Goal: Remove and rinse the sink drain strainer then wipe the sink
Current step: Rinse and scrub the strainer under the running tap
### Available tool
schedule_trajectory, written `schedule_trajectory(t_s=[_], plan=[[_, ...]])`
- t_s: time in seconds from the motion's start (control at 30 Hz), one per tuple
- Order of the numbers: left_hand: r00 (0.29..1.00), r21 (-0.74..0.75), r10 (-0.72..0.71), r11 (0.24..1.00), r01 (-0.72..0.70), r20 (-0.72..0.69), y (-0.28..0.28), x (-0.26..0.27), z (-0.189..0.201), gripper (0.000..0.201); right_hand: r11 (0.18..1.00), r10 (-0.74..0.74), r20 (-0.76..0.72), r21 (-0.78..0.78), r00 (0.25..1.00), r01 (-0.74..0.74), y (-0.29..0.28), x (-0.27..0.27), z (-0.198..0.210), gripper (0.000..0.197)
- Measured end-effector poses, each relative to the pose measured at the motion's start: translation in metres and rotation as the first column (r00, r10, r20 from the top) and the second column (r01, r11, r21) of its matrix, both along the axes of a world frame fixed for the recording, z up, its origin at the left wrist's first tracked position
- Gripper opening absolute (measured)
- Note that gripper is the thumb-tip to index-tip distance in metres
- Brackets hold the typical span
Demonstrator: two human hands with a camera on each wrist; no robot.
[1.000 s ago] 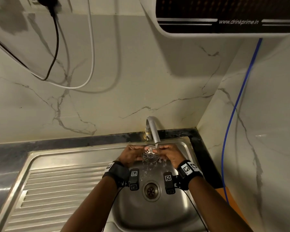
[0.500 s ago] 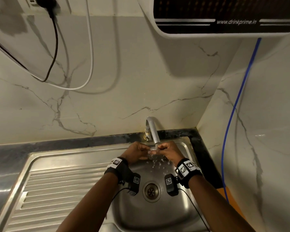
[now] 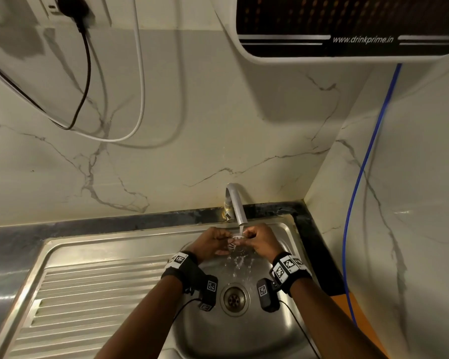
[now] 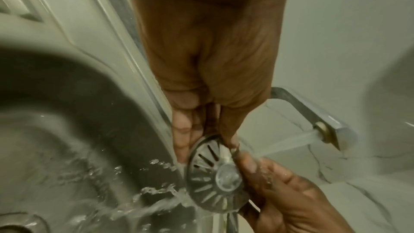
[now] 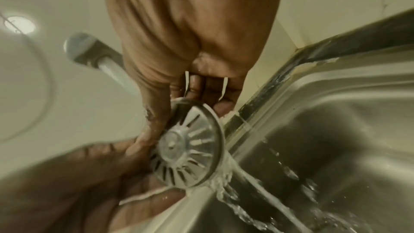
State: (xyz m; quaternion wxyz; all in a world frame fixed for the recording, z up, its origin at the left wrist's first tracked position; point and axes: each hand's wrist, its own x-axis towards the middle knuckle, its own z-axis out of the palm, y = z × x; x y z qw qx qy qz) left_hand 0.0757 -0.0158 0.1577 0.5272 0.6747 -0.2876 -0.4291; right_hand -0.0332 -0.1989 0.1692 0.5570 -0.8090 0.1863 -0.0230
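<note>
The round slotted metal drain strainer [image 3: 234,241] [image 4: 216,174] [image 5: 189,150] is held on edge under the running tap [image 3: 236,204]. My left hand [image 3: 214,242] pinches its rim from the left, thumb and fingers [image 4: 186,130] on either side. My right hand [image 3: 259,240] grips the opposite rim, its fingers [image 5: 201,88] curled behind the disc. Water pours over the strainer and splashes into the steel sink [image 3: 244,340]. The open drain hole [image 3: 234,298] lies below the hands.
A ribbed draining board [image 3: 88,294] spreads left of the basin. A marble wall stands behind and to the right. A water purifier [image 3: 347,27] hangs above. A blue tube [image 3: 360,172] runs down the right wall. Black and white cables [image 3: 138,86] hang at top left.
The strainer has tipped from facing me to edge-on under the stream. Both hands have closed in tighter around it and lifted slightly toward the spout.
</note>
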Motion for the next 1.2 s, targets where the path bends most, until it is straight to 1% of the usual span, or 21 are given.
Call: schedule_trajectory(t_s=[0.07, 0.1, 0.13, 0.17, 0.23, 0.3, 0.33, 0.37, 0.43, 0.53, 0.63, 0.67, 0.73, 0.8, 0.87, 1.0, 1.03, 1.07, 1.1, 1.13, 1.2], plan=[[0.986, -0.027, 0.054, 0.998, -0.059, -0.155, 0.002, 0.003, -0.005, 0.018, 0.994, -0.055, 0.018, 0.096, 0.998, 0.053, -0.008, 0.000, 0.004, 0.026], [0.973, -0.023, 0.074, 0.996, -0.081, -0.219, 0.003, 0.004, -0.006, 0.021, 0.986, -0.079, 0.018, 0.151, 0.997, 0.076, -0.011, 0.000, 0.003, 0.023], [0.961, -0.018, 0.086, 0.995, -0.094, -0.264, 0.003, 0.003, -0.008, 0.022, 0.980, -0.085, 0.021, 0.181, 0.996, 0.080, -0.011, -0.001, 0.003, 0.022], [0.961, -0.003, 0.090, 0.996, -0.094, -0.262, 0.003, 0.000, -0.007, 0.019, 0.981, -0.079, 0.017, 0.176, 0.997, 0.075, -0.009, -0.002, 0.002, 0.020], [0.987, 0.015, 0.061, 0.998, -0.060, -0.148, 0.001, -0.006, -0.006, 0.015, 0.990, -0.029, -0.001, 0.139, 1.000, 0.029, -0.004, -0.003, 0.000, 0.012], [1.000, 0.025, -0.012, 1.000, 0.012, 0.022, 0.000, -0.010, -0.003, 0.014, 0.995, 0.030, -0.005, 0.096, 1.000, -0.029, 0.001, -0.004, 0.003, 0.015], [0.997, 0.032, -0.030, 0.999, 0.028, 0.074, 0.000, -0.011, -0.001, 0.013, 0.997, 0.044, -0.014, 0.071, 0.999, -0.043, 0.001, -0.003, 0.003, 0.015], [0.993, 0.044, -0.047, 0.998, 0.043, 0.110, 0.000, -0.011, 0.000, 0.013, 0.998, 0.046, -0.026, 0.050, 0.999, -0.045, 0.000, -0.002, 0.002, 0.012], [0.992, 0.042, -0.064, 0.997, 0.060, 0.107, 0.001, -0.009, 0.002, 0.017, 0.998, 0.048, -0.028, 0.032, 0.998, -0.047, -0.003, -0.001, 0.003, 0.011], [0.998, 0.020, 0.010, 1.000, -0.009, -0.056, 0.001, -0.008, 0.002, 0.024, 0.997, 0.037, -0.024, 0.065, 0.999, -0.035, -0.002, 0.002, 0.006, 0.014], [0.968, -0.024, 0.091, 0.995, -0.100, -0.235, 0.003, -0.007, 0.001, 0.030, 0.979, -0.038, 0.008, 0.203, 0.999, 0.035, 0.004, 0.002, 0.012, 0.026], [0.949, -0.043, 0.118, 0.990, -0.137, -0.291, 0.003, -0.008, 0.002, 0.031, 0.961, -0.085, 0.025, 0.265, 0.996, 0.075, 0.007, 0.002, 0.012, 0.026], [0.881, -0.069, 0.195, 0.966, -0.248, -0.431, 0.001, -0.010, 0.004, 0.031, 0.899, -0.184, 0.037, 0.411, 0.982, 0.153, 0.012, -0.001, 0.012, 0.022], [0.812, -0.064, 0.259, 0.938, -0.340, -0.524, -0.002, -0.013, 0.004, 0.032, 0.850, -0.252, 0.024, 0.483, 0.968, 0.209, 0.016, -0.002, 0.005, 0.025], [0.790, -0.039, 0.280, 0.933, -0.358, -0.545, -0.005, -0.017, -0.002, 0.032, 0.857, -0.278, 0.002, 0.452, 0.961, 0.247, 0.019, -0.003, -0.003, 0.026], [0.807, -0.010, 0.274, 0.945, -0.328, -0.522, -0.007, -0.018, -0.017, 0.033, 0.868, -0.337, -0.026, 0.379, 0.941, 0.321, 0.019, -0.008, -0.012, 0.014], [0.811, -0.018, 0.262, 0.948, -0.318, -0.523, -0.007, -0.017, -0.019, 0.033, 0.886, -0.337, -0.024, 0.329, 0.941, 0.326, 0.021, -0.009, -0.012, 0.014], [0.813, -0.019, 0.259, 0.949, -0.314, -0.521, -0.008, -0.017, -0.018, 0.034, 0.919, -0.327, -0.016, 0.230, 0.945, 0.321, 0.022, -0.009, -0.013, 0.016], [0.810, -0.022, 0.261, 0.947, -0.319, -0.526, -0.011, -0.017, -0.017, 0.034, 0.951, -0.301, -0.011, 0.069, 0.953, 0.301, 0.024, -0.008, -0.013, 0.019], [0.798, -0.014, 0.269, 0.945, -0.328, -0.540, -0.013, -0.017, -0.016, 0.034, 0.956, -0.274, -0.004, -0.111, 0.962, 0.271, 0.027, -0.007, -0.012, 0.021], [0.775, -0.020, 0.271, 0.939, -0.343, -0.571, -0.018, -0.019, -0.016, 0.035, 0.894, -0.233, 0.025, -0.388, 0.972, 0.224, 0.035, -0.005, -0.012, 0.022]])
